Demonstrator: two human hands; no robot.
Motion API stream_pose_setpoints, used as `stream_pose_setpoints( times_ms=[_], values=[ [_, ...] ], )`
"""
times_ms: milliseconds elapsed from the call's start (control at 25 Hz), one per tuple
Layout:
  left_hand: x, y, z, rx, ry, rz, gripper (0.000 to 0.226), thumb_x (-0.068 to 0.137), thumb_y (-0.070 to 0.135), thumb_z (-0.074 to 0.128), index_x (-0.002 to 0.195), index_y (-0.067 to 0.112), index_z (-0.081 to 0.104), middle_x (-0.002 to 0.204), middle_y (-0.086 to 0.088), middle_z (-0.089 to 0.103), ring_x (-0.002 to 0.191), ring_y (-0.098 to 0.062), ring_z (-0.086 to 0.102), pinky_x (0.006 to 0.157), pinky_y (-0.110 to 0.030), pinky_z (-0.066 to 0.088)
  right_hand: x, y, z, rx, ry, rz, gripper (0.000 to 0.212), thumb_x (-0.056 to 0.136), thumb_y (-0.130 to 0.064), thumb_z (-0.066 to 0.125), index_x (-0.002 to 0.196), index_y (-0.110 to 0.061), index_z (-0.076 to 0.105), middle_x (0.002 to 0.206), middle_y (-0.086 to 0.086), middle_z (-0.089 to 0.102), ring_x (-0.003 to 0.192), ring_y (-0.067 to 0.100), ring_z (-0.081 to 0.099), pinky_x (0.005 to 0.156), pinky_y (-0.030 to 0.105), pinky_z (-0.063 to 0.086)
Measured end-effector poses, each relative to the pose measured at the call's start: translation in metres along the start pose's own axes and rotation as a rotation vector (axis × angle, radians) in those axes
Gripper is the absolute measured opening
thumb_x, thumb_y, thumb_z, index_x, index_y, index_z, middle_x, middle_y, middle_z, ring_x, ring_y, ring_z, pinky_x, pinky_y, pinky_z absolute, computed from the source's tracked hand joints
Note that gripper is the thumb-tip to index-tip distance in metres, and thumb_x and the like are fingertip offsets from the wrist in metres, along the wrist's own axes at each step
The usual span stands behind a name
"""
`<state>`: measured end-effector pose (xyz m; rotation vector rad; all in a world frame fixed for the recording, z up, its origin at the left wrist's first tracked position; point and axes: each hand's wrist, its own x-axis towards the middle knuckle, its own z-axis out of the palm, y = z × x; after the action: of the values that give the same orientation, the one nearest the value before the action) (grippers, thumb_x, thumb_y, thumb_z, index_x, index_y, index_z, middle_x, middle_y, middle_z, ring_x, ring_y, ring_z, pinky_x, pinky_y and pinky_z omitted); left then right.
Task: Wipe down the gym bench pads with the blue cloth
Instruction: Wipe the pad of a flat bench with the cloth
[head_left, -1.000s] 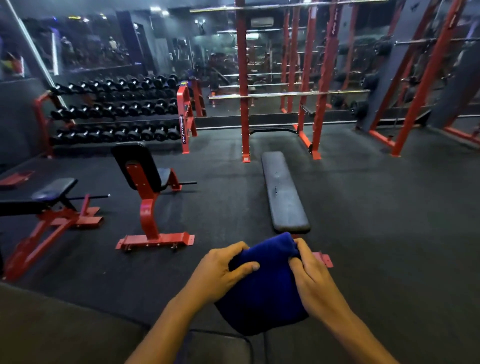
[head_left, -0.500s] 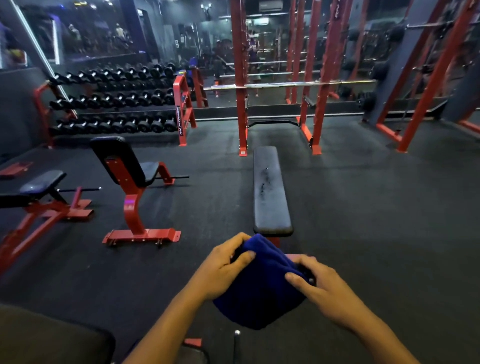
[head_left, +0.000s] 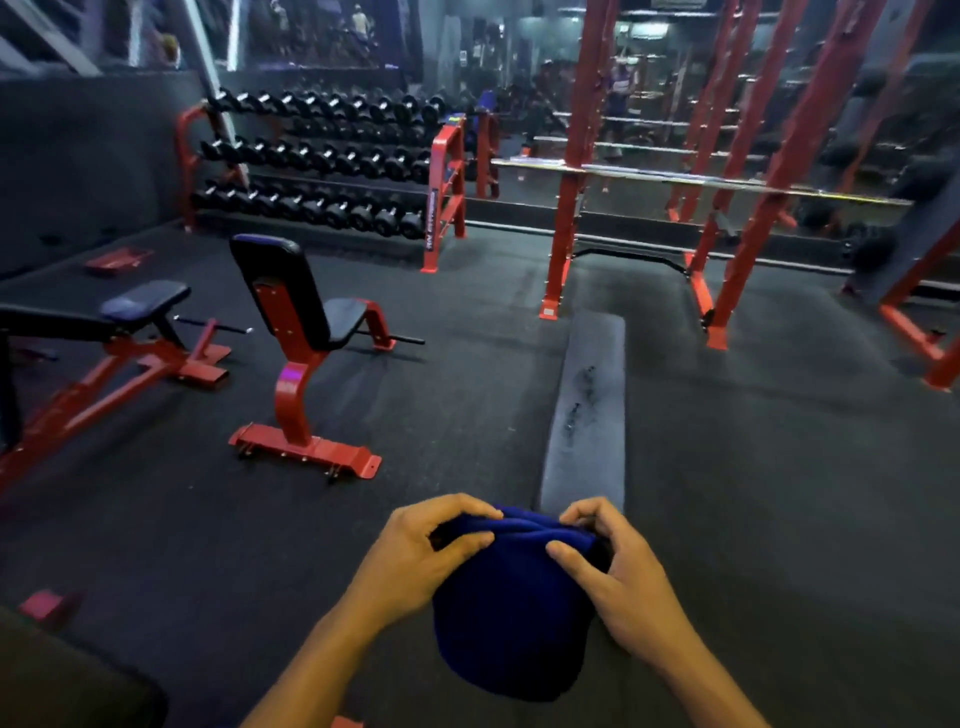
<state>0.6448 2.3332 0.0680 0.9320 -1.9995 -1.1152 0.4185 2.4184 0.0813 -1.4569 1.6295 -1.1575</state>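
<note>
Two hands pinch the cloth (head_left: 511, 613).
Left hand (head_left: 415, 556) and right hand (head_left: 623, 577) grip its top fold; soft, light, likely bunches easily.

- Blue cloth (head_left: 511, 613): dark blue, soft, bunched and folded along its top edge; held in mid-air low in the view, the lower part hanging in a rounded drape.
- Flat bench pad (head_left: 587, 410): long, narrow, dark grey, lying level and running away from the camera; scuffed or smudged marks near its middle. Its near end sits just beyond the cloth.
</note>
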Motion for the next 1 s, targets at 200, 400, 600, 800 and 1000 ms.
stream_pose_setpoints(
  times_ms=[200,400,600,800,1000],
  values=[
    [0.083,-0.023,-0.067,0.157,0.144,-0.067,0.015,0.085,0.028,0.082,0.095,0.034,0.072,0.095,0.016,0.074,0.086,-0.007,0.069,0.079,-0.037,0.056,0.135,-0.01,0.01,-0.072,-0.212,-0.155,0.018,0.095,-0.014,0.064,0.099,-0.031,0.06,0.087,-0.005,0.067,0.077,0.017,0.064,0.07,0.039,0.054],
    [0.149,-0.036,-0.128,0.41,0.252,-0.024,0.014,0.083,0.037,0.083,0.089,0.03,0.071,0.096,0.015,0.073,0.09,-0.004,0.067,0.075,-0.029,0.053,0.241,-0.021,0.038,-0.037,-0.264,-0.256,0.029,0.091,-0.006,0.067,0.092,-0.035,0.063,0.081,-0.008,0.067,0.068,0.015,0.058,0.061,0.026,0.047],
    [0.224,-0.06,-0.172,0.585,0.385,-0.026,0.032,0.078,0.057,0.079,0.078,0.029,0.063,0.077,0.016,0.064,0.074,-0.005,0.061,0.063,-0.021,0.048,0.361,-0.031,0.051,0.0,-0.319,-0.388,0.029,0.09,-0.003,0.068,0.09,-0.033,0.065,0.08,-0.016,0.066,0.063,0.004,0.057,0.058,0.016,0.044],
    [0.304,-0.075,-0.209,0.596,0.529,-0.086,0.034,0.079,0.046,0.083,0.072,0.029,0.054,0.076,0.013,0.061,0.067,-0.009,0.056,0.058,-0.023,0.043,0.475,-0.044,0.069,0.156,-0.38,-0.412,0.027,0.092,-0.002,0.065,0.103,-0.027,0.061,0.094,-0.013,0.068,0.083,0.006,0.066,0.072,0.019,0.051],
    [0.376,-0.094,-0.248,0.363,0.617,-0.095,0.014,0.087,0.032,0.079,0.087,0.027,0.067,0.086,0.008,0.068,0.071,-0.012,0.061,0.066,-0.037,0.053,0.573,-0.045,0.099,0.223,-0.565,-0.213,0.029,0.091,-0.022,0.071,0.115,-0.032,0.057,0.094,-0.01,0.072,0.088,-0.001,0.067,0.074,0.012,0.049]
  ],
)
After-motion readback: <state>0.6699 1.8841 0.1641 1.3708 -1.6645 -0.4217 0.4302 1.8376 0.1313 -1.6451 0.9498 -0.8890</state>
